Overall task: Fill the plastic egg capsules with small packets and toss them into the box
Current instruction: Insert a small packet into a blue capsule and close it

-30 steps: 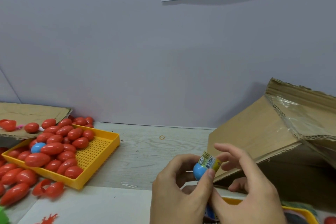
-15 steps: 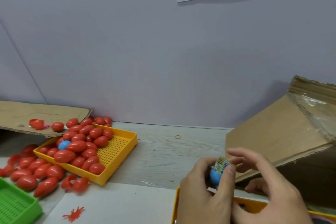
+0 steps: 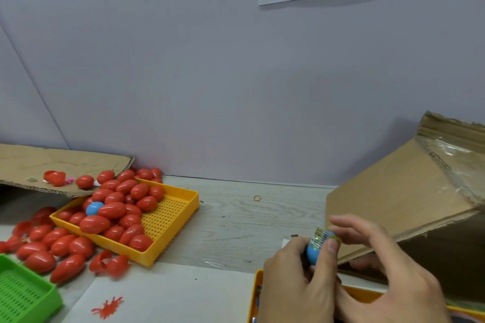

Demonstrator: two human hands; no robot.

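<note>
**Two hands on one blue egg**

Both hands are low on the right side of what I see. My left hand (image 3: 296, 283) is curled around a blue egg half (image 3: 315, 253), with the thumb pressed on its side. A small packet (image 3: 321, 237) with yellow and a bar code sticks out of the top of the egg half. My right hand (image 3: 388, 275) sits just beside it, and its first finger curves over the top of the packet. I cannot tell if that finger pinches the packet or only touches it. The other fingers of that hand are loosely bent.

Right behind my hands is the big cardboard box (image 3: 399, 191), tipped on a slant. Under my hands I see the rim of an orange tray (image 3: 256, 294).

On the left is a yellow tray (image 3: 170, 217) piled with red eggs (image 3: 94, 224), and one blue egg (image 3: 94, 208) lies among them. More red eggs lie on the table near it. A flat cardboard sheet (image 3: 52, 165) is behind that tray, with a few red eggs on it. A green tray (image 3: 23, 294) pokes in at the bottom left corner. A small rubber band (image 3: 257, 198) lies on the gray table (image 3: 236, 223).
</note>
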